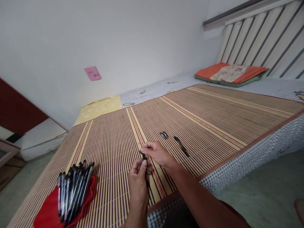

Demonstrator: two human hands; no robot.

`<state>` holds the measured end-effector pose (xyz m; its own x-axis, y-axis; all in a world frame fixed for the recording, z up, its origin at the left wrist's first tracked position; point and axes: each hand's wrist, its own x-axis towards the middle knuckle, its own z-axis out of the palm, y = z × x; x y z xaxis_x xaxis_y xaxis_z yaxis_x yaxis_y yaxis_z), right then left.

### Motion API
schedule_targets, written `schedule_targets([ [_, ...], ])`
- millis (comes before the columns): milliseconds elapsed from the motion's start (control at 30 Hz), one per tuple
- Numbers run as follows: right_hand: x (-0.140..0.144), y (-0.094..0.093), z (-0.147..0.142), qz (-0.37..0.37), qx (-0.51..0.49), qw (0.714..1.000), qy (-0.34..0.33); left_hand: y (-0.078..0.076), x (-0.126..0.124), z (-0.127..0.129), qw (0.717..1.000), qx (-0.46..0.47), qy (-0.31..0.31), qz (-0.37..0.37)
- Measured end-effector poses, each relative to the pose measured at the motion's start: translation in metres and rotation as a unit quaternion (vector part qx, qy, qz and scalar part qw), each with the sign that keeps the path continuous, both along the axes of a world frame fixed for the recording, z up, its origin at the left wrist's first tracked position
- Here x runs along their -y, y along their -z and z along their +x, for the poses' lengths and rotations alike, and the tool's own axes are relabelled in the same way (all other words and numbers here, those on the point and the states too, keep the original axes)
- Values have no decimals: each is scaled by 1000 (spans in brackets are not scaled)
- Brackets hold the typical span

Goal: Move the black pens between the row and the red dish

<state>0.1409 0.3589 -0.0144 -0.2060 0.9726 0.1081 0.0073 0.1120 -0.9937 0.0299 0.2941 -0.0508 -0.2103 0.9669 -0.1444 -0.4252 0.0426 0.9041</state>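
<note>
Mat: striped bamboo mat [194, 114] covers the bed.
Cloth: red cloth [47, 212] at its near left corner carries a bundle of black pens [73, 190].
Hands: left hand [138, 183] and right hand [156, 153] both pinch one black pen [144, 157] between fingertips, above the mat.
Loose parts: pen barrel [181, 146] and small cap [163, 135] lie just beyond.

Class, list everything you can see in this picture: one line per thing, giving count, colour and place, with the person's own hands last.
pens: a bundle, too many to count, black, on the red cloth at lower left
red cloth: one, red, on the mat's near left corner
striped mat: one, brown and tan, covering the bed
loose pen part: one, black, on the mat right of the hands
small clip-like piece: one, dark, on the mat beyond the hands
folded cushion: one, orange and green, far end of the bed
pink note: one, on the white wall
pen in hand: one, black, held between both hands
left hand: grip on the pen
right hand: grip on the pen
</note>
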Motion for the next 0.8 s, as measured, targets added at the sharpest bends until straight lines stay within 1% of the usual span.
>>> schedule_targets([
  [33,-1,-1,2,26,43,999,9,-1,0,0,1000,5,-9,-1],
  [67,-2,-1,5,58,102,993,33,-2,0,-1,1000,16,-15,-5],
  [100,-4,-1,9,89,176,978,73,-5,0,-1,999,31,-18,-11],
  [133,-6,1,14,112,258,952,122,-7,-1,-1,999,46,-19,-19],
  [200,-11,7,24,121,410,881,204,-12,-1,-1,997,67,-19,-33],
  [233,-13,12,29,106,467,849,222,-14,-1,-1,996,73,-19,-38],
  [267,-15,16,33,89,508,826,226,-15,-1,-1,996,76,-19,-42],
  [300,-17,20,36,77,536,811,222,-16,-1,-1,996,79,-18,-46],
  [367,-18,24,40,76,562,797,208,-16,-1,-2,995,85,-16,-49],
  [400,-18,23,41,84,563,797,203,-16,-1,-2,995,89,-17,-48],
  [433,-17,21,42,94,555,803,197,-16,-1,-2,994,93,-20,-46],
  [500,-16,15,45,107,517,827,193,-16,-1,-3,994,99,-26,-41],
  [567,-15,7,51,116,471,846,220,-15,-2,-4,993,103,-30,-39],
  [633,-16,2,57,122,438,853,256,-14,-2,-5,993,105,-30,-41],
  [700,-17,2,59,123,419,859,268,-12,-3,-5,993,105,-36,-44],
  [733,-17,3,58,126,413,866,254,-11,-4,-5,993,106,-41,-45],
  [800,-15,6,49,141,412,881,186,-10,-4,-6,992,104,-52,-47],
])
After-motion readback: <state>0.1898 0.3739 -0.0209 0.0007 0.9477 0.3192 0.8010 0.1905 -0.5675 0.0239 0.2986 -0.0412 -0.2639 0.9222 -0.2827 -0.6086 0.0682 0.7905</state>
